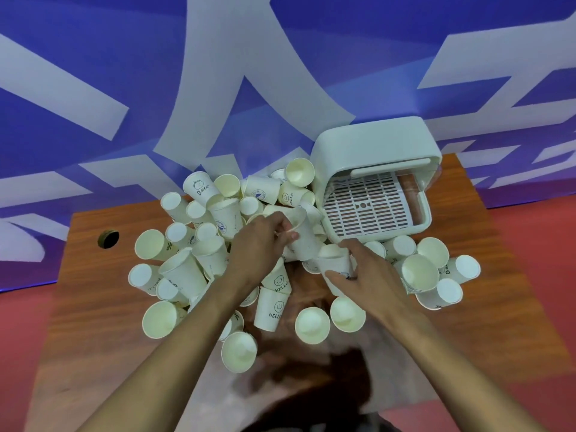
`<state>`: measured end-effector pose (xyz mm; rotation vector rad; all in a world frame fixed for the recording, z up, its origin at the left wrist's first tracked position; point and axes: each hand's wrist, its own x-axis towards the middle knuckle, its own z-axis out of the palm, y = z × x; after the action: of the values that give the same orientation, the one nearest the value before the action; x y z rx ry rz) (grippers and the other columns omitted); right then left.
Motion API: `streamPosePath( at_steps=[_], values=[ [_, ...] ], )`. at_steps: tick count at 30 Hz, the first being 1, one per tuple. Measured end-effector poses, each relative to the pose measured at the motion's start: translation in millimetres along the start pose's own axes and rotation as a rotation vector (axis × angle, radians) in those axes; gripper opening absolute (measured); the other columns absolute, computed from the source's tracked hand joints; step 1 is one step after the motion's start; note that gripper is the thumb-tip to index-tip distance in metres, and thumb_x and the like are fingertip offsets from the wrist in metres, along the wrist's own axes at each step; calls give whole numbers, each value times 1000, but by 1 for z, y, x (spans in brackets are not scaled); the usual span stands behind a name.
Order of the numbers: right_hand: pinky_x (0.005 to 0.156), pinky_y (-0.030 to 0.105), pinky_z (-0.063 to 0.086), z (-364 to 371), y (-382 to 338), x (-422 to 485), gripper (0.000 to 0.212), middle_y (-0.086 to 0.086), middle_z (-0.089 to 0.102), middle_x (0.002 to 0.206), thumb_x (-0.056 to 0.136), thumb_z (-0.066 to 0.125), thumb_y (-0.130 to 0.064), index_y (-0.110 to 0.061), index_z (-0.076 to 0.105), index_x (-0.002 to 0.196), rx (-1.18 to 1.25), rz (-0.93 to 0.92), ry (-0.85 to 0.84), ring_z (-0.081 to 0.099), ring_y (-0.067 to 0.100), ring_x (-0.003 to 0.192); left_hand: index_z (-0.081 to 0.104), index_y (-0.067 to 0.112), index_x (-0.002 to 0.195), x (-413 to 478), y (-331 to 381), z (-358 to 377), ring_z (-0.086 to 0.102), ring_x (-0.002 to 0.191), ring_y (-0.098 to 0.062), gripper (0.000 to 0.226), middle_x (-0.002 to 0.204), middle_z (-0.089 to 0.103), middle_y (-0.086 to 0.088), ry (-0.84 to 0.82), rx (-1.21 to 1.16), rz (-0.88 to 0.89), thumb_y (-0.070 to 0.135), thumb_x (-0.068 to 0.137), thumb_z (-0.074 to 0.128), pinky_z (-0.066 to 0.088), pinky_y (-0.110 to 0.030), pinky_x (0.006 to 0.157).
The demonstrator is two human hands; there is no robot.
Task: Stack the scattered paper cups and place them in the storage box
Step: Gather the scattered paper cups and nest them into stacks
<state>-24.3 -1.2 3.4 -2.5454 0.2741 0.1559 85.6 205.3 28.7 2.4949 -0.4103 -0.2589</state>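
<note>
On the brown wooden counter (467,307), seen from the head camera, a loose heap of white paper cups (187,269) spreads from left to right. Most lie on their sides, with open mouths or flat bases turned toward the camera. Some carry blue print: a "Bear" cup (199,188) lies at the far left of the heap, and two "HELLO" cups (271,307) lie one behind the other near the middle.

The storage box (374,141), white with rounded corners, stands at the far right of the counter, just beside the heap. Its front is open toward the person, showing a slotted white grate (364,207) as its floor. Cups lie against its left wall and along its near edge.

Both bare forearms reach in from the bottom of the view. The left hand (265,238) is over the middle of the heap, its fingers and thumb curled round the rim of a white cup (304,244), which is tilted just in front of the box. The right hand (364,275) is close beside it, nearer the person. Its thumb and fingers are wrapped round a second cup (335,263) lying among the others.

A round hole (108,239) is cut in the counter's left side. Behind the counter are a blue and white patterned wall (93,73) and a red floor (536,244).
</note>
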Motion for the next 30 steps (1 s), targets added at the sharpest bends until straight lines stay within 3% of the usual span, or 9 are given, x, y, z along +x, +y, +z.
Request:
streamPosePath(
  at_steps=[4, 7, 11, 16, 24, 28, 30],
  values=[
    [65, 35, 50, 1, 19, -18, 33, -8, 60, 109, 85, 65, -51, -27, 57, 106, 12, -18, 18, 59, 16, 80, 65, 35, 94, -23, 4, 11, 57, 75, -14, 13, 81, 52, 5, 17, 3, 88, 47, 92, 59, 48, -35, 66],
    [68, 36, 52, 2, 25, -27, 16, -7, 48, 136, 92, 59, -41, -25, 64, 94, 37, -22, 38, 63, 16, 87, 66, 37, 95, -31, 9, 14, 58, 74, -12, 13, 80, 53, 7, 77, -19, 92, 48, 93, 59, 50, -35, 65],
    [59, 29, 48, 2, 28, -38, 6, -9, 22, 159, 93, 64, -31, -29, 70, 95, -42, -90, 133, 64, 15, 88, 70, 34, 96, -42, 13, 14, 58, 74, -13, 15, 82, 57, 6, 133, 35, 139, 46, 92, 61, 49, -32, 61],
    [54, 22, 41, -3, 31, -47, 6, -8, 47, 143, 84, 77, -31, -30, 77, 90, -51, -245, 227, 62, 17, 87, 74, 25, 89, -67, 10, 20, 59, 73, -16, 20, 76, 66, 6, 192, 177, 344, 41, 91, 61, 48, -33, 51],
    [49, 26, 44, 4, 48, -64, 16, -8, 51, 142, 91, 66, -40, -29, 77, 94, -86, -378, 271, 59, 11, 75, 73, 24, 89, -95, 3, 42, 54, 75, -18, 28, 77, 65, 9, 94, 318, 466, 41, 97, 51, 46, -35, 54],
    [51, 30, 46, 12, 56, -70, 20, -17, 63, 108, 96, 59, -44, -31, 75, 97, -85, -398, 243, 65, 10, 74, 71, 25, 86, -110, 8, 49, 54, 74, -18, 29, 74, 63, 10, 95, 367, 493, 39, 97, 49, 44, -31, 53],
    [54, 29, 48, 15, 61, -76, 15, -17, 66, 104, 96, 62, -37, -31, 75, 103, -74, -411, 255, 66, 8, 78, 70, 26, 85, -118, 9, 56, 52, 75, -18, 28, 74, 61, 10, 98, 378, 498, 39, 98, 49, 43, -32, 54]
  ],
)
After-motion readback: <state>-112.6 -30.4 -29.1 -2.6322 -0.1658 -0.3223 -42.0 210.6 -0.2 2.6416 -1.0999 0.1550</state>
